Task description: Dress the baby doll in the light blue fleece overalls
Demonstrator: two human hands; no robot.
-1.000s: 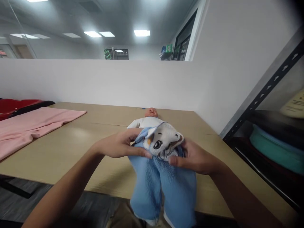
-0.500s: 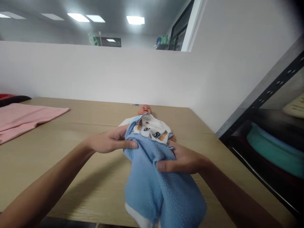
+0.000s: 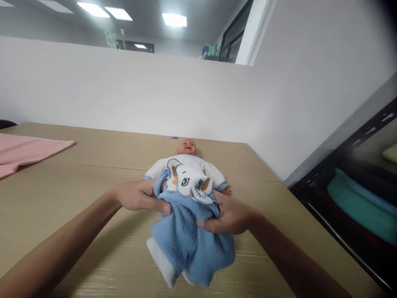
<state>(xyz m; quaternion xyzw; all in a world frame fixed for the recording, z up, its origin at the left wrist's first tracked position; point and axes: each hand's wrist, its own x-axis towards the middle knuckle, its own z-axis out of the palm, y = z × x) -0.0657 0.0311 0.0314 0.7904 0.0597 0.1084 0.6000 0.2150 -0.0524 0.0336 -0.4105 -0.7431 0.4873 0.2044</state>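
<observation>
Both hands hold up blue fleece baby overalls (image 3: 186, 236), which have white cuffs and a white animal-face bib (image 3: 189, 178). My left hand (image 3: 139, 198) grips the left edge, thumb on the front and fingers hidden behind or inside the cloth. On the other side my right hand (image 3: 231, 215) pinches the right edge the same way. Just beyond lies a baby doll (image 3: 187, 147) on its back, head toward the wall, in a white top (image 3: 155, 167) with blue cuffs. The overalls hide its lower body; one doll hand (image 3: 227, 191) shows at the right.
A pink cloth (image 3: 27, 151) lies at the left of the wooden table (image 3: 102, 153). A small blue item (image 3: 175, 137) is at the back edge by the white wall (image 3: 139, 91). To the right stands a dark metal shelf (image 3: 356, 145) holding a teal item (image 3: 359, 203).
My hands have shifted slightly down and left with the overalls, whose legs hang less near me. More of the doll's white top and head now shows. The view has tilted a little.
</observation>
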